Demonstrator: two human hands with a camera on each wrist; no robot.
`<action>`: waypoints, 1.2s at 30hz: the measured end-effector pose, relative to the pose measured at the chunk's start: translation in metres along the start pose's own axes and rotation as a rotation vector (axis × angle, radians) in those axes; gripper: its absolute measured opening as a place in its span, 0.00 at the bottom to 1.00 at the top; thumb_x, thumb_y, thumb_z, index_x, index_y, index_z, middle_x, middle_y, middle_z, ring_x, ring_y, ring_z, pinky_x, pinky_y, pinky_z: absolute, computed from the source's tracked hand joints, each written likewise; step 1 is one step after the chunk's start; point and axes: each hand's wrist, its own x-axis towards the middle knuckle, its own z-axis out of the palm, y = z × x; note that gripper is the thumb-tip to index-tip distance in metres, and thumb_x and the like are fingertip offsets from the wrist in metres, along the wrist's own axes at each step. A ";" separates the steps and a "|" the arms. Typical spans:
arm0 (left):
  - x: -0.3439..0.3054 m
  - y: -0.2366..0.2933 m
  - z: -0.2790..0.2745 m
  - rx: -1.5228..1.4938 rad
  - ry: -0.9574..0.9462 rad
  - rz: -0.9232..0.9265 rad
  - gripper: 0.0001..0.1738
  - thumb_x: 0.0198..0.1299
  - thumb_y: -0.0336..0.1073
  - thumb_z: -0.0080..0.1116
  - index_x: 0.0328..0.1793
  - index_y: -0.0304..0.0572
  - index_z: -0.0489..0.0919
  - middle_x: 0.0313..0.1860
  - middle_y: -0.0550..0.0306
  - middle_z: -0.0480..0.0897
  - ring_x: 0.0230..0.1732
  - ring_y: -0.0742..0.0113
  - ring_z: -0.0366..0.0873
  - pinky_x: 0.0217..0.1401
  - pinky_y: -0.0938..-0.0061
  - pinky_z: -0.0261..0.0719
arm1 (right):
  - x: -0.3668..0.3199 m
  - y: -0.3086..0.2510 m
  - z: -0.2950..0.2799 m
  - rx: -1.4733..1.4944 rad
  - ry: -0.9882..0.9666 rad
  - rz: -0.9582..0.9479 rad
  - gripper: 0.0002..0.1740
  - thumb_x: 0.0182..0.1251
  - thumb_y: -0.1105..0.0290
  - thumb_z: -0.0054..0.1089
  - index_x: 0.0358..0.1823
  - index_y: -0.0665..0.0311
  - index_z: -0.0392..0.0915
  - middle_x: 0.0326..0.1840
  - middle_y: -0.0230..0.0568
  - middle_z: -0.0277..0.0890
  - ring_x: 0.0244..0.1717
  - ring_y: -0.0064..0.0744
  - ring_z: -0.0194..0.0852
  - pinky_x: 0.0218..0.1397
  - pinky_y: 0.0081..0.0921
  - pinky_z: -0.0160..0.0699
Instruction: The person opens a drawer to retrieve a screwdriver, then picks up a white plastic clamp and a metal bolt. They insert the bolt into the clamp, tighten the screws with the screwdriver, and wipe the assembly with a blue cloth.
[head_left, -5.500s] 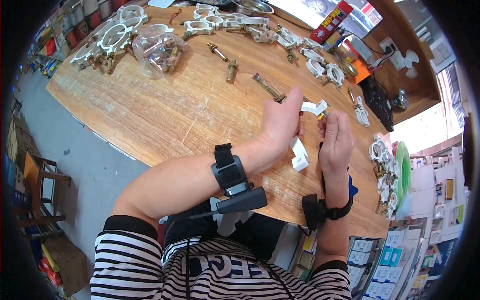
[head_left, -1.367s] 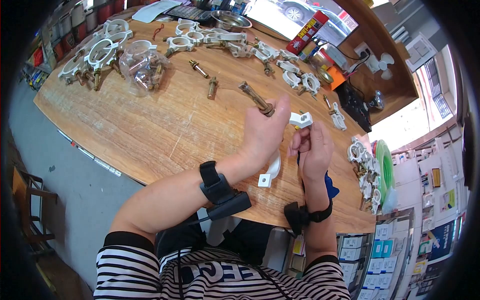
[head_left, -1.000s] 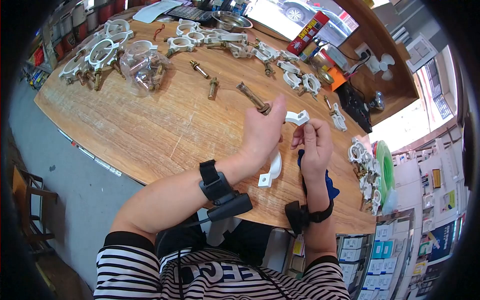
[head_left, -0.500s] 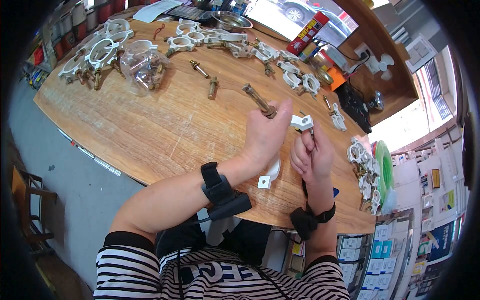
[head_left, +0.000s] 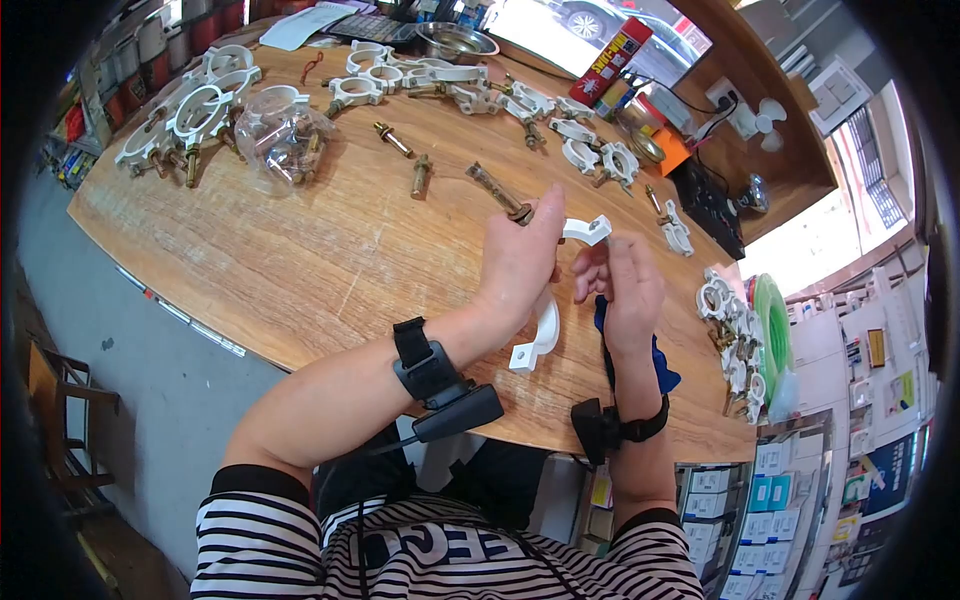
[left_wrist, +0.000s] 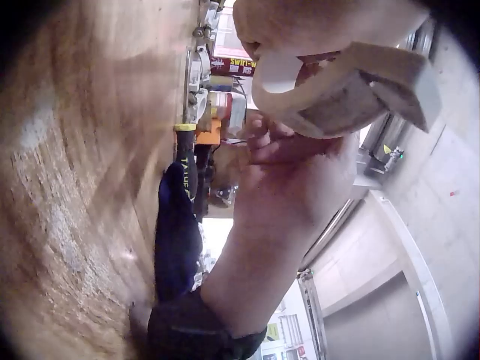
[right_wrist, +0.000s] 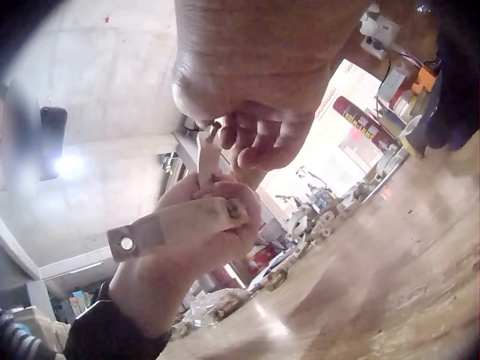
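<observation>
Since half a second ago the right hand (head_left: pixel 622 292) has drawn back toward the body, uncovering the blue cloth (head_left: pixel 655 360). The clamp's upper half (head_left: pixel 587 229) has tipped up beside the left thumb.

The left hand (head_left: pixel 520 265) is clenched round a bolt (head_left: pixel 497 192), which juts from its fingertips above the surface (head_left: pixel 300 250). It also holds the lower half (head_left: pixel 537 340), which hangs below its palm. The right hand pinches a small screw (right_wrist: pixel 213 130) at the end of the upper half, as the right wrist view shows.

To do this well, I judge, the left hand should hold both halves steady with their holes lined up, so the screw goes in straight.

Held: two halves, one bolt, one screw. Lying near on the surface: two loose bolts (head_left: pixel 393 138) and one bag (head_left: pixel 285 125) of bolts.
</observation>
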 end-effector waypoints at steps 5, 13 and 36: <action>0.001 -0.002 0.000 -0.002 0.001 -0.051 0.22 0.55 0.48 0.47 0.19 0.35 0.69 0.13 0.61 0.67 0.11 0.74 0.64 0.13 0.78 0.62 | 0.001 0.004 -0.008 0.034 -0.066 0.006 0.19 0.67 0.59 0.36 0.27 0.68 0.65 0.18 0.39 0.68 0.16 0.21 0.64 0.19 0.14 0.63; 0.000 0.000 0.002 0.010 0.037 -0.092 0.22 0.54 0.48 0.48 0.19 0.34 0.69 0.13 0.59 0.68 0.11 0.73 0.64 0.13 0.77 0.62 | 0.001 0.003 -0.005 0.075 -0.007 0.006 0.21 0.68 0.58 0.34 0.24 0.69 0.64 0.15 0.39 0.67 0.14 0.22 0.63 0.17 0.14 0.62; 0.003 -0.002 0.001 0.009 0.035 -0.056 0.22 0.54 0.48 0.48 0.18 0.37 0.68 0.14 0.61 0.67 0.12 0.74 0.63 0.14 0.77 0.61 | 0.005 0.002 -0.011 0.328 -0.061 0.267 0.12 0.62 0.65 0.49 0.33 0.69 0.67 0.21 0.38 0.67 0.15 0.20 0.64 0.16 0.14 0.61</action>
